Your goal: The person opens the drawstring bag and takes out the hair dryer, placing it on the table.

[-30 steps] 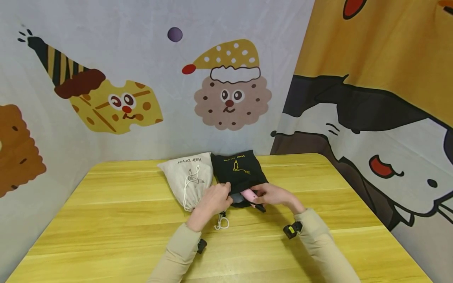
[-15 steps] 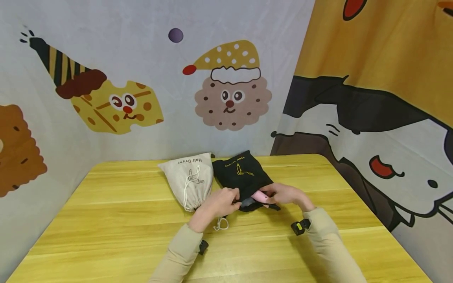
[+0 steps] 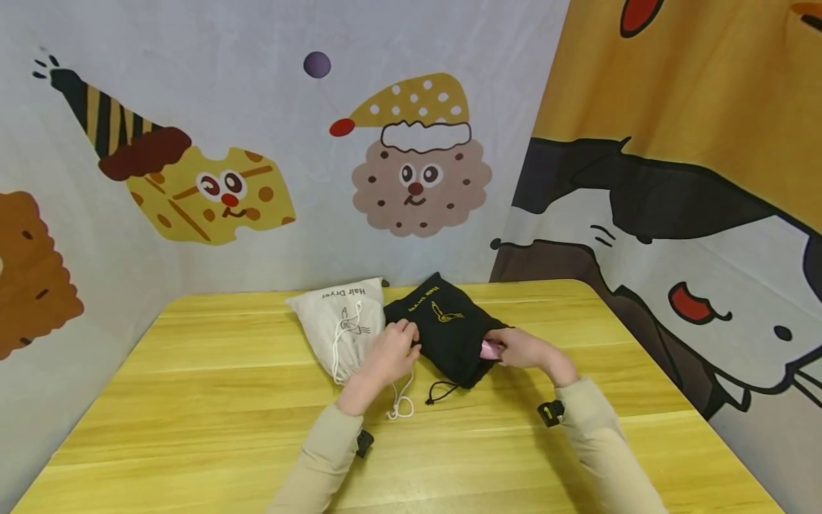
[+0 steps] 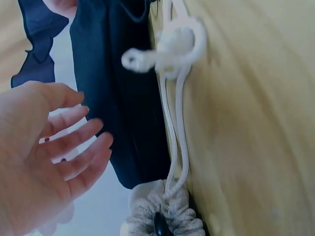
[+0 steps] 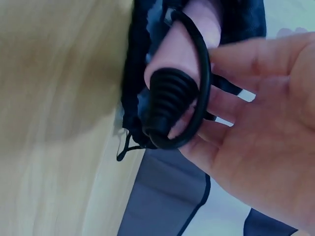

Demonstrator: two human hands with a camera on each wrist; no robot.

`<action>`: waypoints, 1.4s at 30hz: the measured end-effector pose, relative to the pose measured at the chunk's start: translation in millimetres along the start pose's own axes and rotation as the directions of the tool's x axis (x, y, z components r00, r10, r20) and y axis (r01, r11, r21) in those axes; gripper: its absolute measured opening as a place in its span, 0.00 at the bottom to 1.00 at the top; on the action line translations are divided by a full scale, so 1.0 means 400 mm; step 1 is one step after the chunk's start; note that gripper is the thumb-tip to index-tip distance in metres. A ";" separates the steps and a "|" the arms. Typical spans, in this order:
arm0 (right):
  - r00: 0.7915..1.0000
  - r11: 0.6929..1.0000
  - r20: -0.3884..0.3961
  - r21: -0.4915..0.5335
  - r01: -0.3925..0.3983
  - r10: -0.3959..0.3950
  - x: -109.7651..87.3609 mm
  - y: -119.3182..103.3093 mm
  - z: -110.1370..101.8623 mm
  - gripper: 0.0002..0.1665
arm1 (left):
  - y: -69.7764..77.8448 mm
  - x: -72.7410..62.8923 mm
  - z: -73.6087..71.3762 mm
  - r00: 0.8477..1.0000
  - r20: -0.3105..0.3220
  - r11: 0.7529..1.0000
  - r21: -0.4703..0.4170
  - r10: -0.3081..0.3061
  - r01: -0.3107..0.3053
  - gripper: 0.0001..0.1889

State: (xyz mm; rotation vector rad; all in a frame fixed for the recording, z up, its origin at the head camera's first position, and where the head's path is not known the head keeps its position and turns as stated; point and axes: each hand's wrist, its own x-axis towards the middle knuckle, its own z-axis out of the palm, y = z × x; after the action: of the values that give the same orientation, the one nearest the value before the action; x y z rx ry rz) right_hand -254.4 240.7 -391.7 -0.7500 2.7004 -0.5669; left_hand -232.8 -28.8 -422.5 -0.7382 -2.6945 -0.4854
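A black drawstring pouch [image 3: 443, 325] printed with yellow lettering lies at the back of the table, its mouth turned to the right and front. The pink handle of a hair dryer [image 3: 491, 350] shows at that mouth; the rest is inside. My right hand [image 3: 525, 350] holds the handle. The right wrist view shows the handle's ribbed black end and a looped black cord [image 5: 204, 83] beside my fingers. My left hand [image 3: 388, 353] is at the pouch's left side with loosely bent fingers, holding nothing; contact with the cloth is unclear.
A beige drawstring pouch [image 3: 343, 321], marked "Hair Dryer", lies just left of the black one. Its white cord [image 3: 399, 403] trails on the wooden table [image 3: 212, 414]. A printed cloth wall [image 3: 270, 86] stands behind the table.
The black pouch has turned, its mouth swinging to the right. My right hand has moved right with the hair dryer's handle. My left hand has left the pouch's mouth for its left side.
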 end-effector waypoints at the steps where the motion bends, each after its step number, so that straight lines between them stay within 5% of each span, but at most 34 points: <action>1: 1.000 1.000 -0.009 -0.018 -0.003 0.002 0.002 -0.005 0.004 0.15 | -0.003 0.001 -0.001 1.000 -0.017 1.000 0.009 -0.021 0.021 0.05; 9: 0.991 0.975 -0.132 -0.223 0.004 -0.034 0.018 -0.019 0.042 0.10 | -0.025 0.007 0.000 0.992 -0.021 0.992 0.005 -0.128 0.128 0.14; 14: 0.987 0.958 -0.157 -0.287 -0.018 -0.028 0.025 0.005 0.042 0.23 | -0.033 0.004 0.004 0.990 0.020 0.990 0.014 -0.143 0.143 0.21; 19: 0.989 0.956 -0.145 -0.289 -0.058 0.016 0.033 0.030 0.034 0.34 | -0.031 0.004 0.004 0.990 0.045 0.990 0.056 -0.135 0.132 0.21; 30: 0.988 0.964 -0.152 -0.256 -0.069 0.030 0.035 0.046 0.027 0.35 | -0.035 0.000 0.003 0.989 0.021 0.977 0.160 -0.145 0.140 0.21; 42: 0.989 0.962 -0.146 -0.264 -0.070 0.032 0.024 0.063 0.020 0.37 | -0.039 -0.003 -0.006 0.983 0.082 0.969 0.201 -0.166 0.147 0.25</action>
State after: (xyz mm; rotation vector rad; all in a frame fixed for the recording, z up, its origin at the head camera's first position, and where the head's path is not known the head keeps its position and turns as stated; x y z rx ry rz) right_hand -270.1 253.3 -411.5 -0.7266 2.9569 -0.2504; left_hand -239.7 -42.7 -424.5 -0.5097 -2.8542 -0.2213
